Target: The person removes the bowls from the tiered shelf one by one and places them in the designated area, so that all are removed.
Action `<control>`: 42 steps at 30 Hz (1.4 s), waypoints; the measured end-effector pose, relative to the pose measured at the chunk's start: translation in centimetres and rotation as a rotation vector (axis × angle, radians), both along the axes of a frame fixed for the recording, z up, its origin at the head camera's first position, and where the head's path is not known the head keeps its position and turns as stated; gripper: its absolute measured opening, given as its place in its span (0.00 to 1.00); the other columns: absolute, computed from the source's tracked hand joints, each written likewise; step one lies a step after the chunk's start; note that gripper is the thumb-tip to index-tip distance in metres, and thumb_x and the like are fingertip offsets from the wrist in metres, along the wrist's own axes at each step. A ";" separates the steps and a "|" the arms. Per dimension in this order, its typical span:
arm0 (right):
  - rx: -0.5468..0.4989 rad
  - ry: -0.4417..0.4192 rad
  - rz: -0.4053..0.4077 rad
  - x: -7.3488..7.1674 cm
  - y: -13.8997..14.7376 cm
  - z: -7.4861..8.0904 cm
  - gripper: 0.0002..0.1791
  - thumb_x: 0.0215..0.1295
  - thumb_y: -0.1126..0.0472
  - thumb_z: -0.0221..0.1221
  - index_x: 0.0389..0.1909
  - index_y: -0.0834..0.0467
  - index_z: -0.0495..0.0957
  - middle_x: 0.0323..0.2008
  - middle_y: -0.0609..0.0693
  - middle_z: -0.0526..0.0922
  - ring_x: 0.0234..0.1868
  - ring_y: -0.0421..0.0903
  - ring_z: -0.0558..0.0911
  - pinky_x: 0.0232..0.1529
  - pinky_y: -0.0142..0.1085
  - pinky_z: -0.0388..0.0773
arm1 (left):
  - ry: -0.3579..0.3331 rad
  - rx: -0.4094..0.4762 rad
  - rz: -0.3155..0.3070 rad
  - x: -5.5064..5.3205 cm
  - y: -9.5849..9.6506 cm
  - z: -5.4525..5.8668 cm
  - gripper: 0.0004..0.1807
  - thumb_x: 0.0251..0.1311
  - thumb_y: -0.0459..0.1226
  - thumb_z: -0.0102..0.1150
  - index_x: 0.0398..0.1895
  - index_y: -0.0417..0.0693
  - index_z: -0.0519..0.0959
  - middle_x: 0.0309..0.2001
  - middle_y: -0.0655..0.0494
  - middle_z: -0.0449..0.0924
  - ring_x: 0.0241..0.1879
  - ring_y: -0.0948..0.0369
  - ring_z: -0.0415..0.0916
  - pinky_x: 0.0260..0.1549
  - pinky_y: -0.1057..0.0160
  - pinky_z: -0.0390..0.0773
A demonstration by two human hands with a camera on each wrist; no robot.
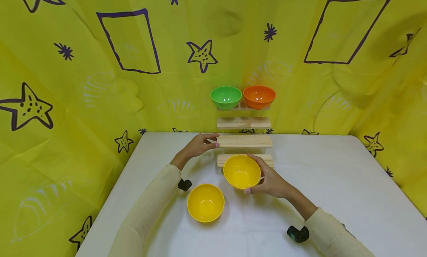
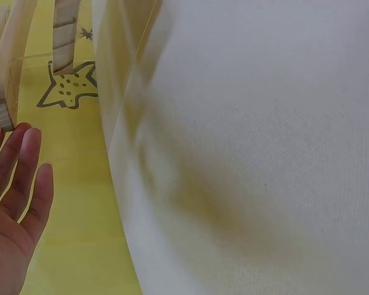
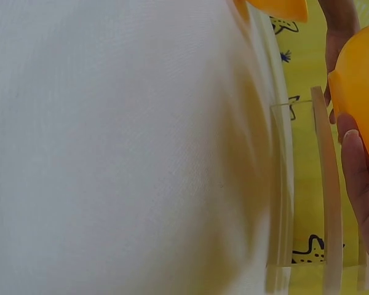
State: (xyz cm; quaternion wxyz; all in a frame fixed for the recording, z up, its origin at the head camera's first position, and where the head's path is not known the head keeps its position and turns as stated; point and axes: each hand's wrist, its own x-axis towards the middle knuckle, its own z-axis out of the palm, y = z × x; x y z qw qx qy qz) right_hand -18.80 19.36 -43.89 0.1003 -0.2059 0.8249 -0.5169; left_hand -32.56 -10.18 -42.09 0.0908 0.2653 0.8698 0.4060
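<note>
A yellow cloth [image 1: 176, 90] stands behind the white table [image 1: 333, 172]. Near the middle of the table's far edge there is a stepped wooden rack [image 1: 244, 140], and the long axis of its planks goes from left to right.

The right sleeve [image 1: 333, 231] and the left sleeve [image 1: 146, 209] come in from the near side of the table. The right hand [image 1: 270, 181] grasps a yellow bowl [image 1: 241, 175], with the thumb at the near side of the rim and the fingers at the far right side. The left hand [image 1: 199, 145] is at the left end of the second plank from the bottom; its fingers are loosely extended, not clenched, and the tips are at the plank's end.

The important relation is between the held bowl and the lowest plank [image 1: 268, 159]. The bowl is in the air, to the left of the right fingers, and hides the plank's front edge; I cannot tell if they touch. Being round, it has no long axis. The right hand is clearly the nearer one.

The second yellow bowl [image 1: 205, 203] sits on the table, nearer than the rack's front left corner. A green bowl [image 1: 226, 97] and an orange bowl [image 1: 259, 97] stand side by side on the top plank.
</note>
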 end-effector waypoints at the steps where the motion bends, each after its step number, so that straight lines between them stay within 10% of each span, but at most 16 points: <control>1: 0.003 0.001 0.001 0.0 0.0 0.0 0.62 0.47 0.52 0.79 0.78 0.53 0.49 0.70 0.61 0.64 0.53 0.56 0.79 0.43 0.41 0.83 | 0.004 0.003 0.000 0.0 0.0 0.0 0.29 0.69 0.46 0.61 0.71 0.50 0.72 0.61 0.44 0.80 0.54 0.48 0.82 0.51 0.53 0.82; 42: -0.027 -0.069 0.111 1.6 1.6 -1.7 0.60 0.49 0.57 0.77 0.78 0.53 0.49 0.69 0.65 0.61 0.52 0.55 0.79 0.46 0.37 0.83 | 0.006 -0.003 -0.001 -0.1 -0.2 -0.1 0.30 0.68 0.47 0.62 0.71 0.51 0.72 0.60 0.45 0.81 0.54 0.49 0.81 0.51 0.53 0.82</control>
